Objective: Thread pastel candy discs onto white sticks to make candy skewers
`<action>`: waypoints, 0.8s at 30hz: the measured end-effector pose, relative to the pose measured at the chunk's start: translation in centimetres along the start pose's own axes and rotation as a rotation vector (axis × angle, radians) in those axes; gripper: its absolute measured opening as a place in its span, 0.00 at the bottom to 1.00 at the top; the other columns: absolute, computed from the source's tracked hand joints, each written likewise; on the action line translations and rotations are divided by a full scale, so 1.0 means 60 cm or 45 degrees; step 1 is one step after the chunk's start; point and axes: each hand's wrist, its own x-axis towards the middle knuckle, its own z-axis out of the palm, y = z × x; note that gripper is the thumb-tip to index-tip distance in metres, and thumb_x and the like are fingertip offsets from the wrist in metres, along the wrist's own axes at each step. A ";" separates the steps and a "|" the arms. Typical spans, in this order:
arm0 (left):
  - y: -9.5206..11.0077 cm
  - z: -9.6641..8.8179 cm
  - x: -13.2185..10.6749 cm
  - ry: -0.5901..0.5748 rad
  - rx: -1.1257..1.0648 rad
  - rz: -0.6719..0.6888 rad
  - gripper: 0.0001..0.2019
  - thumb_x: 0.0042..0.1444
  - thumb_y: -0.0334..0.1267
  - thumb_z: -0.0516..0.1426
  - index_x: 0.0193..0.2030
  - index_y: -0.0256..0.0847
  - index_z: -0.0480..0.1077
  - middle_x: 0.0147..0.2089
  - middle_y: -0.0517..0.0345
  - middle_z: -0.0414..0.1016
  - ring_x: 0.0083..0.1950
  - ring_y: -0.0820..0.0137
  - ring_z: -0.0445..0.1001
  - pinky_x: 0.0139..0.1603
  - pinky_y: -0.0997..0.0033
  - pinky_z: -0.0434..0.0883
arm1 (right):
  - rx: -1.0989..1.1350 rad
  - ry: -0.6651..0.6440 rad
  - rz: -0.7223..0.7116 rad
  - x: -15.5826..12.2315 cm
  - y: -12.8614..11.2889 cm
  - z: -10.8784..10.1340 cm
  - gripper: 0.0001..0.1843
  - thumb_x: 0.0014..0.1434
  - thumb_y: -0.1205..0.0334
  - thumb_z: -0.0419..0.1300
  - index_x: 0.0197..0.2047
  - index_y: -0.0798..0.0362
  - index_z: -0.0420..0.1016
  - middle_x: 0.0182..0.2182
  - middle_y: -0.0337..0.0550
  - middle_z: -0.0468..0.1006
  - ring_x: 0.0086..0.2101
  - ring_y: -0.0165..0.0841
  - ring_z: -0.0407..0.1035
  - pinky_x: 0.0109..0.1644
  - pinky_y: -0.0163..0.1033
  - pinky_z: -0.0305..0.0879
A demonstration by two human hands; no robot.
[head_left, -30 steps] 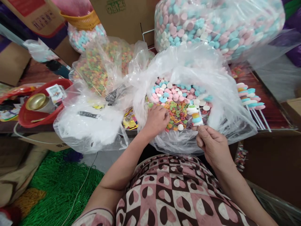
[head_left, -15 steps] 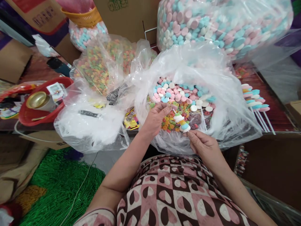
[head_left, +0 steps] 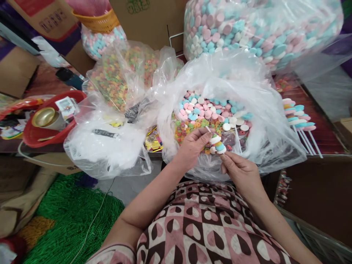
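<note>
A candy skewer [head_left: 219, 146], with white, yellow and blue pieces stacked on a white stick, slants between my two hands above an opened clear plastic bag [head_left: 275, 146]. My left hand [head_left: 192, 146] is closed, thumb and fingers pinched around the skewer's upper end, where a bit of stick shows. Whether a loose candy is also in that pinch is hidden. My right hand [head_left: 242, 167] pinches the lower end just below the bottom white piece. Under the hands, the bag holds pink, blue and white marshmallows [head_left: 209, 108] and coloured gummy rings [head_left: 184, 130].
Finished-looking marshmallow skewers [head_left: 298, 113] lie at the table's right edge. Behind stands a big bag of marshmallows [head_left: 247, 33]; left of it is a bag of gummy rings [head_left: 110, 84]. A red basket [head_left: 30, 134] and a white plastic bag [head_left: 90, 161] sit on the left.
My left hand has moved right and slightly down, its fingertips closing on the skewer's upper end. The right hand and skewer have shifted slightly right.
</note>
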 end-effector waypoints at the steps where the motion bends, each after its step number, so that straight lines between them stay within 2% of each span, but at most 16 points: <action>1: -0.005 0.004 -0.004 0.003 -0.008 0.017 0.16 0.44 0.47 0.73 0.32 0.40 0.75 0.34 0.62 0.75 0.36 0.76 0.72 0.41 0.73 0.69 | -0.015 -0.006 0.001 0.001 0.000 -0.001 0.15 0.61 0.50 0.62 0.39 0.53 0.83 0.17 0.33 0.67 0.20 0.29 0.56 0.25 0.37 0.51; 4: -0.011 0.009 -0.012 0.010 0.054 0.053 0.18 0.45 0.50 0.72 0.35 0.41 0.75 0.35 0.62 0.76 0.37 0.75 0.72 0.41 0.73 0.70 | -0.018 -0.064 0.027 0.003 -0.001 -0.005 0.16 0.62 0.49 0.62 0.39 0.53 0.82 0.17 0.34 0.68 0.20 0.28 0.55 0.24 0.36 0.49; 7: 0.007 0.002 -0.006 -0.036 0.305 0.107 0.17 0.53 0.53 0.67 0.39 0.42 0.77 0.39 0.58 0.78 0.42 0.69 0.75 0.44 0.70 0.71 | 0.121 -0.055 0.101 0.004 -0.001 -0.010 0.16 0.62 0.47 0.63 0.37 0.52 0.80 0.17 0.34 0.68 0.18 0.27 0.52 0.22 0.35 0.46; 10: 0.044 -0.018 0.024 0.023 0.805 0.400 0.11 0.61 0.47 0.61 0.42 0.44 0.79 0.44 0.55 0.80 0.50 0.64 0.75 0.53 0.65 0.68 | 0.308 0.046 0.157 0.004 -0.006 -0.012 0.16 0.59 0.46 0.66 0.35 0.51 0.78 0.18 0.34 0.68 0.18 0.26 0.52 0.21 0.35 0.44; 12: 0.067 -0.034 0.053 0.089 1.287 0.642 0.08 0.63 0.40 0.58 0.42 0.44 0.79 0.45 0.53 0.80 0.52 0.61 0.73 0.57 0.61 0.66 | 0.372 0.095 0.161 0.004 -0.013 -0.012 0.16 0.57 0.46 0.68 0.34 0.51 0.77 0.18 0.34 0.67 0.18 0.27 0.51 0.20 0.35 0.44; 13: 0.075 -0.041 0.068 0.099 1.560 0.680 0.08 0.63 0.37 0.57 0.40 0.44 0.79 0.45 0.51 0.79 0.52 0.60 0.73 0.58 0.59 0.65 | 0.383 0.110 0.155 0.004 -0.016 -0.012 0.16 0.57 0.46 0.68 0.33 0.50 0.77 0.17 0.34 0.67 0.18 0.27 0.51 0.20 0.36 0.44; 16: 0.083 -0.057 0.107 0.116 2.262 0.646 0.09 0.63 0.35 0.56 0.39 0.40 0.79 0.46 0.44 0.78 0.53 0.53 0.70 0.57 0.52 0.62 | 0.387 0.138 0.138 0.003 -0.023 -0.012 0.17 0.55 0.45 0.68 0.29 0.50 0.74 0.17 0.34 0.66 0.17 0.27 0.51 0.20 0.36 0.44; 18: 0.080 -0.061 0.122 0.103 2.542 0.602 0.09 0.62 0.36 0.57 0.42 0.37 0.78 0.49 0.40 0.77 0.54 0.50 0.69 0.56 0.49 0.61 | 0.408 0.166 0.132 0.003 -0.024 -0.014 0.18 0.54 0.44 0.70 0.29 0.50 0.75 0.16 0.34 0.66 0.17 0.27 0.52 0.20 0.36 0.44; 21: 0.075 -0.067 0.132 0.057 2.713 0.593 0.09 0.62 0.36 0.58 0.43 0.37 0.78 0.51 0.39 0.76 0.54 0.48 0.68 0.54 0.49 0.61 | 0.440 0.192 0.136 0.003 -0.020 -0.017 0.19 0.53 0.44 0.71 0.31 0.51 0.76 0.16 0.33 0.66 0.17 0.26 0.52 0.20 0.35 0.44; 24: 0.080 -0.074 0.133 0.023 2.689 0.602 0.09 0.62 0.36 0.56 0.38 0.38 0.79 0.47 0.41 0.77 0.52 0.51 0.69 0.53 0.51 0.61 | 0.442 0.181 0.136 0.003 -0.017 -0.018 0.18 0.53 0.45 0.70 0.31 0.52 0.76 0.16 0.33 0.66 0.17 0.26 0.52 0.20 0.35 0.44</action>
